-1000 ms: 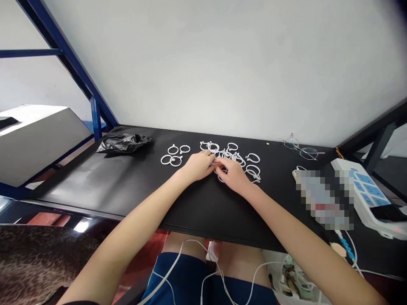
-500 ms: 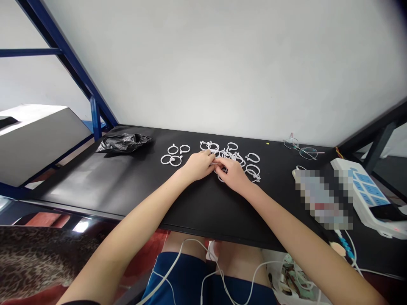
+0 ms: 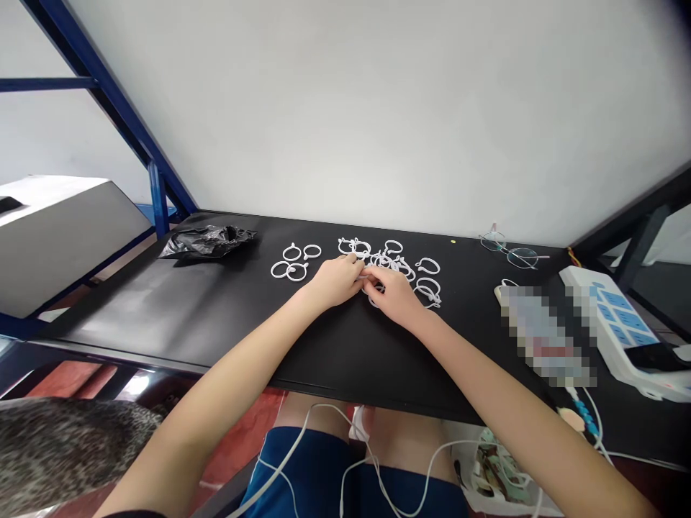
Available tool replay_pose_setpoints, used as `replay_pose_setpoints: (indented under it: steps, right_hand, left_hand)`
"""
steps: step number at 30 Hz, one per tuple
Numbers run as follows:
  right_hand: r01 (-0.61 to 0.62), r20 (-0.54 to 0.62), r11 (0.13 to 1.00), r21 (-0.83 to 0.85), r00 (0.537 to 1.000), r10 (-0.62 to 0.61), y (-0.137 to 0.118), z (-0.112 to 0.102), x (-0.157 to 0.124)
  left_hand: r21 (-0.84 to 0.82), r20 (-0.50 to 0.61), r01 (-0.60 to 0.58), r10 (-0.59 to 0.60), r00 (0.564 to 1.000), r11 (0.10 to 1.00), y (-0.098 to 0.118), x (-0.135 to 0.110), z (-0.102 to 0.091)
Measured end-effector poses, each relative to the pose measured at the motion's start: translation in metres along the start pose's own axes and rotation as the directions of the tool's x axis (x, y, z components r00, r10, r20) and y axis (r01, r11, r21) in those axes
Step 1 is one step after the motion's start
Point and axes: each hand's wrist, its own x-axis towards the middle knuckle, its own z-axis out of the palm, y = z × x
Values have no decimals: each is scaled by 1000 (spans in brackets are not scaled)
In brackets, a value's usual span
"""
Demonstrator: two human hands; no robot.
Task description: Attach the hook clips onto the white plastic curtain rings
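Note:
White curtain rings with small eyelets, several of them, lie in a loose cluster [image 3: 427, 288] around my hands on the black tabletop [image 3: 345, 345]. My left hand [image 3: 340, 279] and my right hand [image 3: 393, 289] meet at the near left side of that cluster, fingertips almost touching. Both are closed in a pinch on a white curtain ring, which the fingers mostly hide. Left of my left hand lies a separate small group of the same rings [image 3: 281, 270], some overlapping.
A crumpled black plastic bag [image 3: 208, 242] lies at the back left. Glasses [image 3: 521, 257] rest at the back right, near a blurred-out phone [image 3: 545, 338] and a white power strip [image 3: 620, 331]. White cables [image 3: 307, 424] hang across my lap.
Both hands stay together with their fingers pinched, shifting barely at all. The view has moved slightly; the rings lie as before.

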Motion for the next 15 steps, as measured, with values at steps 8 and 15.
replay_pose_setpoints:
  steps: [8, 15]
  right_hand:
    - [-6, 8, 1000, -9, 1000, 6, 0, 0, 0]
    - [14, -21, 999, -36, 1000, -15, 0, 0, 1]
  left_hand:
    - [1, 23, 15, -15, 1000, 1000, 2, 0, -2]
    - [-22, 2, 3, -3, 1000, 1000, -1, 1, 0]
